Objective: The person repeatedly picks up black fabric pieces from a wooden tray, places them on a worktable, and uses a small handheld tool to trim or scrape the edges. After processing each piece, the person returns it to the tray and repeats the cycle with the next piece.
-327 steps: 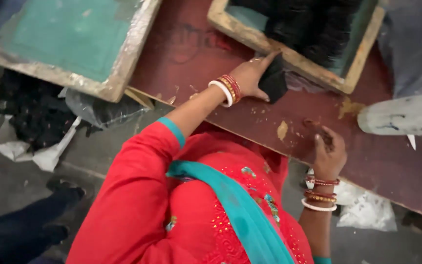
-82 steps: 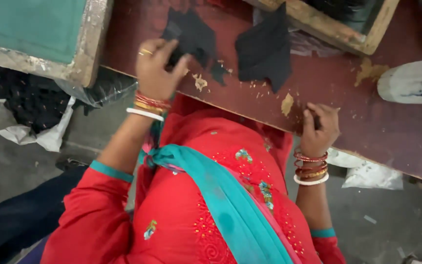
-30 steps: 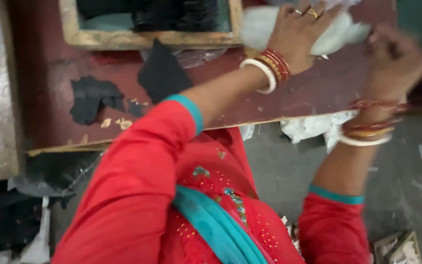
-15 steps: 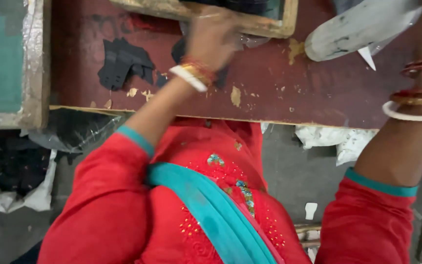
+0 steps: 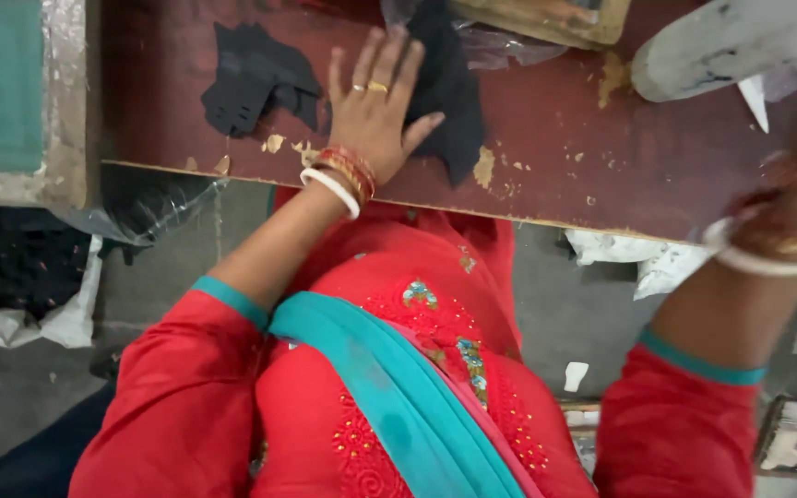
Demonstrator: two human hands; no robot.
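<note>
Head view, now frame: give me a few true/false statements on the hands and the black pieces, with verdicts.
1. The left hand lies flat, fingers spread, on a black piece. True.
2. A second black piece lies left of that hand. True.
3. The left hand is closed in a fist around a tool. False: it is open and flat, no tool in it.
4. The right wrist is bare. False: it wears bangles; the hand itself is cut off and blurred.
5. The table is white. False: it is dark red, chipped along the edge.
</note>
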